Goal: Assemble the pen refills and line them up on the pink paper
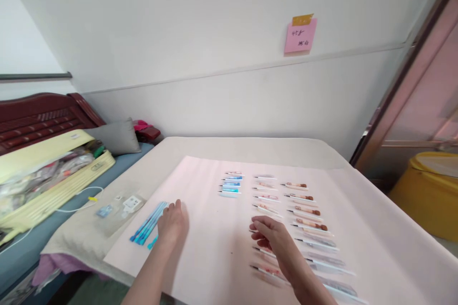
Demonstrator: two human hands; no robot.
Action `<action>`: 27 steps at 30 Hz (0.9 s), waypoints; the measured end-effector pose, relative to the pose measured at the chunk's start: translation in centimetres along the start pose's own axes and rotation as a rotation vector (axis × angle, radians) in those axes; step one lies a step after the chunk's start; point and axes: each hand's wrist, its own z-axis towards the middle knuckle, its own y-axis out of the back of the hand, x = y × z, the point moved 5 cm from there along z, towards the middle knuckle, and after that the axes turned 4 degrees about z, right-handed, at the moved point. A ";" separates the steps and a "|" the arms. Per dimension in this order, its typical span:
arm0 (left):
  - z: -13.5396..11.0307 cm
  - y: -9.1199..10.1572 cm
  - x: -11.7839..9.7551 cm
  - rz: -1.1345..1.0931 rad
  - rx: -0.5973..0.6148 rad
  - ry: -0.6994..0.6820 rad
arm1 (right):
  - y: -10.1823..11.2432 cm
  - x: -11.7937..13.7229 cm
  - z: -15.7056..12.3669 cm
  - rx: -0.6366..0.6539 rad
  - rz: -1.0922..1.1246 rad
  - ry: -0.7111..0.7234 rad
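My left hand (172,223) is low over the left part of the pink sheet, its fingers curled together around a blue pen (152,242). Only one end of that pen shows beside the wrist; the rest is hidden. Just left of it lies a bundle of blue pens (148,223). My right hand (271,234) hovers over the middle column of clear, pink-marked pens (266,198), its fingers loosely bent and apart, with nothing seen in them. Farther up, a short stack of blue-marked pens (231,185) lies in a row.
Brown-ended pens (307,210) and clear ones (318,244) form a right column on the pink sheet (211,248). A plastic bag (119,209) lies left of it. A yellow bin (425,195) stands right; a cream heater-like panel (60,186) lies left. A pink note (300,37) hangs on the wall.
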 end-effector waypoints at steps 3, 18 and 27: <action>0.9 -0.3 1.0 -0.103 0.053 0.065 | -0.5 0.0 -0.2 0.007 -0.025 -0.024; -6.3 -0.7 -12.2 -1.875 0.724 0.033 | -6.2 -3.4 -2.1 0.258 0.307 -0.232; -7.2 0.9 -11.8 -1.840 0.574 0.006 | -6.8 -3.2 -1.8 0.104 -0.185 0.044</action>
